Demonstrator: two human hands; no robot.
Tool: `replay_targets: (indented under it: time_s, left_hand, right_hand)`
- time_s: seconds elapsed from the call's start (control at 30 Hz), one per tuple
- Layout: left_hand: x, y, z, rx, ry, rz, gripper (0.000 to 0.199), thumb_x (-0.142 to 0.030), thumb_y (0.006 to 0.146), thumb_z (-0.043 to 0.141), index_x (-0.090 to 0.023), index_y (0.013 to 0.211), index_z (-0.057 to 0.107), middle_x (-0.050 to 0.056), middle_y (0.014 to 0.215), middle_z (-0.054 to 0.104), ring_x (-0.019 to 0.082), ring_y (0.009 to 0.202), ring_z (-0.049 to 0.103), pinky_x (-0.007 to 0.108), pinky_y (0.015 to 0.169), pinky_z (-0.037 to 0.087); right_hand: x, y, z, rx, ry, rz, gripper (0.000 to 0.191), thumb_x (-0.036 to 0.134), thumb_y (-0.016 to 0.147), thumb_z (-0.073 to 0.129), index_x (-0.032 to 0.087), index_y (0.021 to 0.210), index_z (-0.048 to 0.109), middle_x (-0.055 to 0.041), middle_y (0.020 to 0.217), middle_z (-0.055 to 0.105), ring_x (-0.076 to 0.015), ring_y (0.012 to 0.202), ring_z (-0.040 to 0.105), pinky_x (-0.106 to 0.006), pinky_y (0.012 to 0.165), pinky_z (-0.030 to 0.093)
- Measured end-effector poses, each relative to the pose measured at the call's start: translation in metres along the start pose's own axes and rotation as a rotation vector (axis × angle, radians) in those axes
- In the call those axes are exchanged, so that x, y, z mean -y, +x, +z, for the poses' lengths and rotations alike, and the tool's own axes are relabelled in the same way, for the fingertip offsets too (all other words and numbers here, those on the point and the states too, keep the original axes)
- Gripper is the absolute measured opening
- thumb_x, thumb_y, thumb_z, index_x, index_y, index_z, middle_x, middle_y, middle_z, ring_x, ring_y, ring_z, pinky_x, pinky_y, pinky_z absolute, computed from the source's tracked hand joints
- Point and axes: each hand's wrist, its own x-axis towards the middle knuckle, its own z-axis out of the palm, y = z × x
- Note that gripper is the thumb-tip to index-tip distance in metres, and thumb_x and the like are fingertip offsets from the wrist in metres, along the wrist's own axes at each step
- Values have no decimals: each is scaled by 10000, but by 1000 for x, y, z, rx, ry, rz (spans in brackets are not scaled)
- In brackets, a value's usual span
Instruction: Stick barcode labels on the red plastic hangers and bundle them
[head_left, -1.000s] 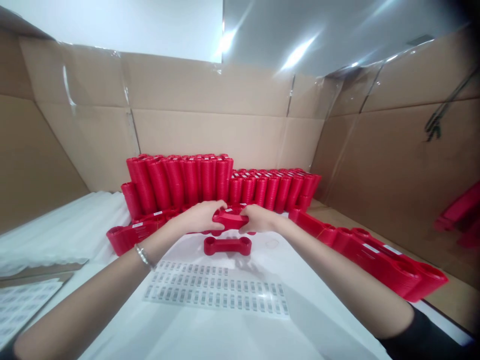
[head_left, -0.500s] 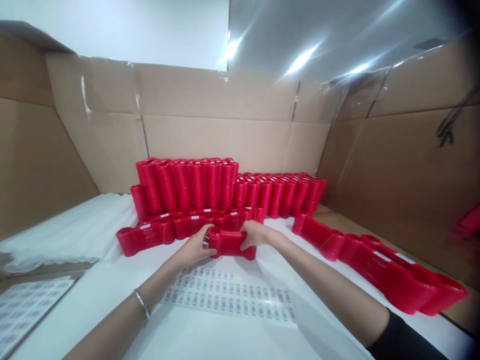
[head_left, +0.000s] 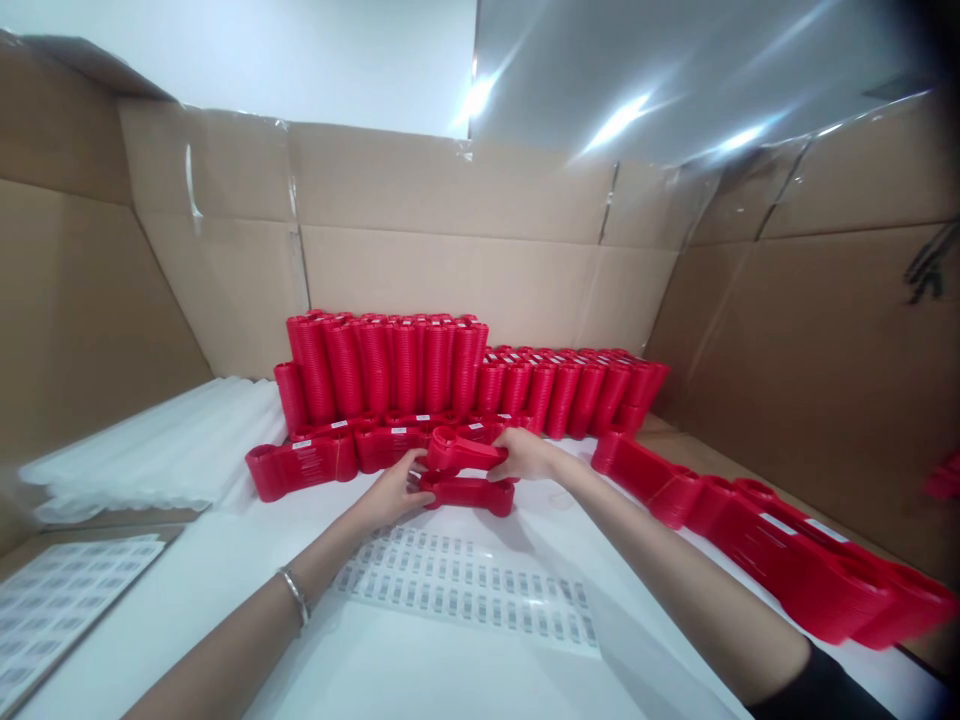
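Note:
Just in front of me, a stack of red bone-shaped plastic pieces with round ends is split in two. My right hand (head_left: 529, 456) grips the right end of the upper part (head_left: 469, 455), which is raised and tilted, its left end higher. Below it, the lower part (head_left: 471, 493) rests on the white table. My left hand (head_left: 399, 488) curls round the left end, its thumb against the lower part and its fingers near the upper part. Some fingertips are hidden behind the pieces. A clear sheet of small printed labels (head_left: 465, 585) lies nearer to me.
Tall red stacks (head_left: 390, 370) and lower ones (head_left: 574, 390) stand along the cardboard wall (head_left: 450, 270). Banded red stacks lie in front (head_left: 304, 465) and on the right (head_left: 795, 560). White foam sleeves (head_left: 165, 450) and another label sheet (head_left: 71, 600) are on the left.
The single stack between my hands is now parted. My right hand has lifted the upper part, leaving a gap above the lower part. The view has shifted slightly.

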Motion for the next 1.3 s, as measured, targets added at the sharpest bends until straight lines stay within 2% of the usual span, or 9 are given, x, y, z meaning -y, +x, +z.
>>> replay_targets:
  time_s: [0.27, 0.47, 0.63, 0.83, 0.9, 0.97, 1.07, 1.17, 1.3]
  left_hand:
    - [-3, 0, -11, 12, -22, 22, 757, -251, 680, 657, -201, 1304, 230, 116, 1218, 469, 185, 1049, 518, 329, 858, 459]
    - [3, -2, -7, 21, -23, 20, 684, -180, 666, 642, -171, 1257, 299, 99, 1160, 522, 168, 939, 566, 327, 833, 469]
    - [3, -3, -4, 13, -24, 32, 657, -245, 666, 673, -161, 1221, 331, 97, 1159, 527, 171, 909, 578, 312, 806, 478]
    - [1, -5, -6, 36, -28, 4, 618, -199, 691, 633, -158, 1229, 332, 105, 1100, 549, 176, 886, 587, 339, 796, 487]
    - [-1, -5, -8, 49, -34, -3, 686, -236, 692, 650, -185, 1272, 288, 118, 1164, 506, 188, 943, 574, 348, 808, 489]
    - [-8, -5, -9, 1, -50, 42, 863, -281, 649, 709, -231, 1334, 187, 130, 1282, 402, 206, 1080, 515, 360, 893, 457]
    - [-29, -5, -11, -181, -163, 261, 1031, -318, 617, 748, -277, 1374, 49, 129, 1369, 290, 212, 1211, 412, 365, 1000, 383]
    - [-58, -10, -12, -318, -167, 450, 904, -337, 668, 711, -260, 1370, 147, 114, 1338, 369, 210, 1203, 423, 357, 989, 397]
    - [-84, -21, -14, -380, 85, 468, 500, -346, 726, 655, -211, 1183, 503, 66, 1234, 510, 192, 1151, 476, 329, 1022, 366]
  right_hand:
    - [10, 0, -1, -24, -52, -3, 126, 234, 600, 622, 121, 635, 579, 6, 607, 524, -103, 565, 469, -196, 470, 303]
    - [15, 10, 10, 43, -113, 18, 149, 207, 533, 664, 119, 644, 617, -9, 595, 539, -122, 552, 471, -215, 467, 300]
    - [17, 10, 14, 56, -96, 0, 161, 204, 534, 673, 131, 671, 629, -2, 630, 557, -121, 583, 483, -207, 484, 314]
    - [18, 3, 2, 16, -28, 9, 105, 179, 540, 654, 121, 557, 567, 13, 515, 476, -112, 520, 439, -218, 459, 283]
    - [19, -3, -6, -3, 31, 4, 104, 176, 552, 642, 117, 553, 557, 15, 509, 475, -107, 512, 436, -214, 457, 283]
    - [22, -12, -11, -20, 116, -18, 112, 210, 591, 631, 114, 594, 573, 17, 536, 490, -101, 523, 444, -206, 467, 298]
    - [32, -28, -9, -21, 265, -88, 199, 317, 684, 597, 122, 717, 613, 20, 619, 523, -89, 564, 464, -191, 513, 346]
    - [47, -37, 10, 45, 449, -166, 273, 377, 728, 575, 134, 832, 641, 16, 653, 550, -88, 572, 487, -195, 538, 388]
    - [63, -39, 45, 95, 890, -178, 352, 364, 658, 670, 108, 899, 645, -15, 689, 571, -112, 609, 535, -235, 591, 451]
